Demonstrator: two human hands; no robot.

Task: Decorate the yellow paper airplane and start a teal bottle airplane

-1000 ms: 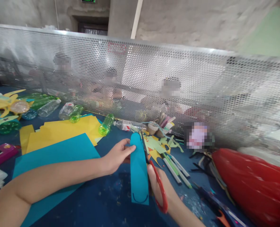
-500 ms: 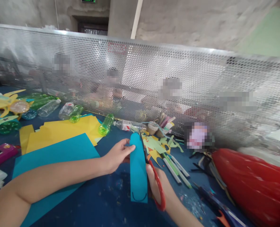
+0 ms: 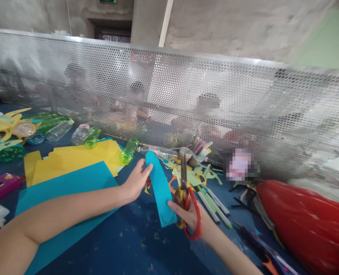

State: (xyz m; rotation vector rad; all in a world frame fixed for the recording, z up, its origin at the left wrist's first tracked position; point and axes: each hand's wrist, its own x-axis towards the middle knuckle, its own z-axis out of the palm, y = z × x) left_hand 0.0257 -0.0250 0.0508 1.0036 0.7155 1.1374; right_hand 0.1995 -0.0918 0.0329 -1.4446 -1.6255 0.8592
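Between my hands is a blue paper strip (image 3: 160, 187), tilted, with a rounded upper end and a dark curved line drawn near its square lower end. My left hand (image 3: 138, 177) pinches the strip near the top between thumb and fingers. In my right hand (image 3: 188, 214) is a pair of scissors (image 3: 192, 214) with red and yellow handles, blades pointing away from me and apart from the paper. The right thumb touches the strip's lower right edge. Under my left forearm lies a large blue paper sheet (image 3: 69, 187).
Yellow paper sheets (image 3: 80, 158) and plastic bottles (image 3: 128, 151) lie behind my left arm. Paper scraps (image 3: 189, 175), markers (image 3: 211, 204) and a red plastic bag (image 3: 307, 214) are to the right. A perforated metal screen (image 3: 163, 91) borders the table, with people beyond.
The strip has tilted, its top moving left and its lower end rising. The scissors have come away from the strip's upper edge, and my right thumb has moved onto its lower part.
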